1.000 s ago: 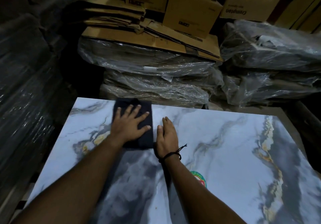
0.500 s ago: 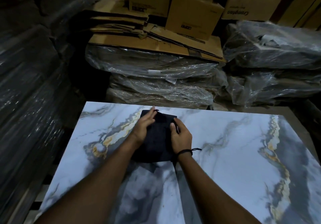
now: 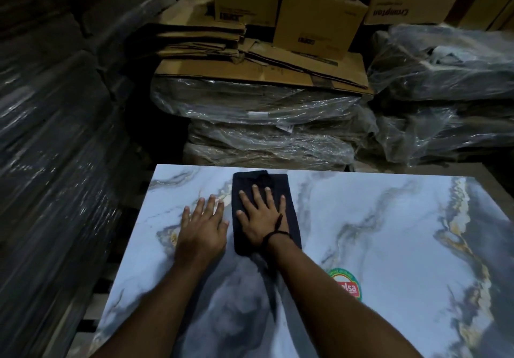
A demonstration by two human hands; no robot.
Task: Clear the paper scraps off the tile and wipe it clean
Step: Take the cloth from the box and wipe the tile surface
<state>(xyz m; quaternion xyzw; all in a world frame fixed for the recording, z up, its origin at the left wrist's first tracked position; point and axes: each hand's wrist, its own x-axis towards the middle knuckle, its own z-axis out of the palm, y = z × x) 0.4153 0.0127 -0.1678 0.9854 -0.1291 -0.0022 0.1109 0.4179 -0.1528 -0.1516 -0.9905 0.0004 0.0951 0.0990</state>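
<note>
Off the edges of the folded dark navy cloth (image 3: 278, 181) come both hands since half a second ago! Near right, a round green-and-red sticker (image 3: 346, 284) sits on the glossy white-and-grey marbled tile (image 3: 375, 232). The left hand (image 3: 203, 227) lies flat on bare tile, fingers straight and spread. Just right of it, the right hand (image 3: 261, 218) presses the cloth down, fingers spread, near the tile's far edge. Beyond, plastic-wrapped stacks (image 3: 264, 113) carry brown cardboard boxes (image 3: 317, 15).
</note>
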